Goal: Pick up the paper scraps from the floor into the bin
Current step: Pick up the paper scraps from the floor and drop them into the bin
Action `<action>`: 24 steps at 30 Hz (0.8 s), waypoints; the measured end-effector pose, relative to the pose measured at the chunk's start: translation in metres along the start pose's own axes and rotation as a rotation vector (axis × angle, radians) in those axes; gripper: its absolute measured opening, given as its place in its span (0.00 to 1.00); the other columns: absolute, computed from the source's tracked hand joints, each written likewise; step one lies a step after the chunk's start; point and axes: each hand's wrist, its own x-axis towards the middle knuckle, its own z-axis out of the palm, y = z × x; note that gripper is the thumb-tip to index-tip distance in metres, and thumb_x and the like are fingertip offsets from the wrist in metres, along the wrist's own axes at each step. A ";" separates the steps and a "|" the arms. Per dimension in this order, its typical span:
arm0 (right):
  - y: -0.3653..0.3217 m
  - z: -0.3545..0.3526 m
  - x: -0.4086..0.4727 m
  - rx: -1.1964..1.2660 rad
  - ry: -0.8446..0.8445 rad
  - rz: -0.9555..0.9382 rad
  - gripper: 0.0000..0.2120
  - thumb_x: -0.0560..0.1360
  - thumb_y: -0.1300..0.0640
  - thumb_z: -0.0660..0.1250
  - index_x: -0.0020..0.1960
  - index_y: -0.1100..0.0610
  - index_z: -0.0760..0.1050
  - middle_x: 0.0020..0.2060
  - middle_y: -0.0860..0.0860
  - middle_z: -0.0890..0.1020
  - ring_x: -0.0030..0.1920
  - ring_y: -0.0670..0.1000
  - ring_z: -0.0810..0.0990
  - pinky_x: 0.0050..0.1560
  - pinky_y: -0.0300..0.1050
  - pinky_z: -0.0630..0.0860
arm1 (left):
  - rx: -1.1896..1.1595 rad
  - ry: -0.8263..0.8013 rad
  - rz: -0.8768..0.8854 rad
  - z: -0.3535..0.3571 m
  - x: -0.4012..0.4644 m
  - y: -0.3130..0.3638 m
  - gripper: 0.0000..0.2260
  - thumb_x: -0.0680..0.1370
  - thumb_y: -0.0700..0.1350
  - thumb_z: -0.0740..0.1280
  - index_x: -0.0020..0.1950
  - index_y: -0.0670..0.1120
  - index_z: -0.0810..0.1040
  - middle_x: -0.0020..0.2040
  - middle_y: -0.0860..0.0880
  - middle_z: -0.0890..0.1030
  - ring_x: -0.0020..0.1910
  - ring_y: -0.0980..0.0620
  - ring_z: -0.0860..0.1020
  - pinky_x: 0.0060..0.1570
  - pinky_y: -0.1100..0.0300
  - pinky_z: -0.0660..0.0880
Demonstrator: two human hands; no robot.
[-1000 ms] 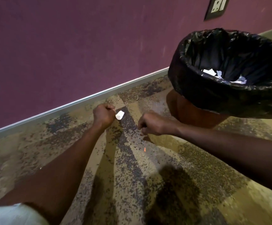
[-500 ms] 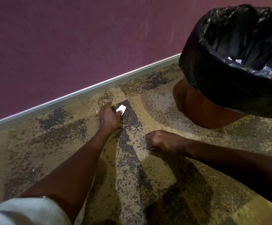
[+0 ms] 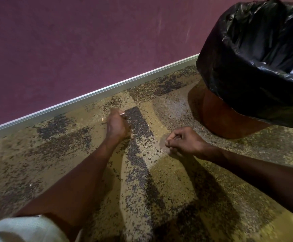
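My left hand (image 3: 116, 125) hovers low over the patterned carpet near the wall, its fingers curled inward. Only a pale sliver of the paper scrap (image 3: 122, 113) shows at its fingertips; the rest is hidden inside the hand. My right hand (image 3: 182, 139) rests just above the carpet to the right, curled into a fist with nothing visible in it. The bin (image 3: 229, 119) is brown with a black plastic liner (image 3: 229, 70) and stands at the upper right, beyond my right hand. Its inside is mostly out of sight.
A purple wall with a metal skirting strip (image 3: 89, 96) runs diagonally behind the hands. Tiny pale specks (image 3: 103, 119) lie on the carpet beside my left hand, and another speck (image 3: 30, 185) lies at the left. My pale sleeve (image 3: 20, 229) fills the bottom left corner.
The white scrap that stuck out from my left fingertips is now almost wholly covered by the curled fingers. The view has shifted left and down, so the bin's contents no longer show.
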 end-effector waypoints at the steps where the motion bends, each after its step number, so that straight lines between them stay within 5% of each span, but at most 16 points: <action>1: -0.001 -0.004 0.000 0.117 0.024 0.027 0.02 0.74 0.68 0.69 0.47 0.65 0.79 0.39 0.61 0.83 0.35 0.53 0.81 0.33 0.42 0.79 | -0.020 0.059 -0.057 -0.007 0.003 -0.005 0.04 0.78 0.37 0.62 0.53 0.42 0.72 0.46 0.45 0.77 0.42 0.51 0.74 0.38 0.61 0.72; 4: -0.003 -0.012 -0.001 0.347 0.076 0.078 0.05 0.74 0.72 0.68 0.48 0.67 0.77 0.38 0.62 0.81 0.33 0.53 0.79 0.31 0.39 0.78 | -0.040 0.185 -0.205 -0.028 0.008 -0.027 0.16 0.74 0.33 0.64 0.62 0.37 0.73 0.56 0.39 0.77 0.52 0.46 0.73 0.57 0.52 0.72; 7: 0.000 -0.017 0.001 0.429 0.099 0.140 0.04 0.73 0.73 0.68 0.46 0.66 0.77 0.39 0.61 0.81 0.32 0.52 0.78 0.30 0.39 0.77 | 0.031 0.146 -0.246 -0.036 0.015 -0.047 0.13 0.77 0.37 0.63 0.60 0.34 0.74 0.59 0.35 0.76 0.57 0.36 0.75 0.59 0.47 0.71; 11: 0.010 -0.018 0.005 0.190 0.195 0.104 0.04 0.74 0.71 0.68 0.46 0.63 0.78 0.38 0.59 0.82 0.33 0.51 0.79 0.33 0.42 0.78 | 0.047 0.050 -0.235 -0.032 0.023 -0.065 0.15 0.78 0.48 0.63 0.52 0.37 0.78 0.51 0.36 0.80 0.47 0.40 0.77 0.46 0.55 0.70; 14: 0.011 -0.020 0.010 -0.108 0.233 -0.049 0.05 0.74 0.64 0.71 0.50 0.60 0.81 0.41 0.53 0.84 0.38 0.45 0.81 0.35 0.35 0.77 | 0.044 0.080 -0.197 -0.033 0.018 -0.065 0.13 0.79 0.46 0.64 0.56 0.37 0.79 0.54 0.36 0.80 0.54 0.39 0.76 0.53 0.52 0.70; 17: 0.003 -0.014 0.017 -0.351 0.145 -0.224 0.09 0.74 0.57 0.72 0.54 0.54 0.83 0.48 0.41 0.82 0.46 0.35 0.79 0.42 0.26 0.73 | -0.009 0.109 -0.110 -0.041 0.008 -0.063 0.11 0.81 0.41 0.62 0.52 0.35 0.81 0.50 0.35 0.82 0.46 0.41 0.76 0.49 0.53 0.70; 19: -0.001 -0.002 0.022 -0.438 0.089 -0.305 0.11 0.74 0.54 0.73 0.55 0.55 0.83 0.48 0.40 0.80 0.44 0.34 0.77 0.40 0.24 0.71 | -0.043 0.124 -0.105 -0.046 0.001 -0.063 0.11 0.81 0.38 0.61 0.56 0.35 0.80 0.54 0.35 0.81 0.51 0.39 0.77 0.51 0.52 0.70; 24: 0.003 0.022 0.031 -0.594 0.025 -0.414 0.12 0.75 0.51 0.70 0.34 0.53 0.79 0.35 0.47 0.78 0.41 0.44 0.73 0.41 0.39 0.65 | -0.105 0.090 -0.161 -0.051 0.002 -0.070 0.15 0.80 0.44 0.64 0.64 0.38 0.78 0.62 0.40 0.80 0.60 0.42 0.77 0.59 0.54 0.70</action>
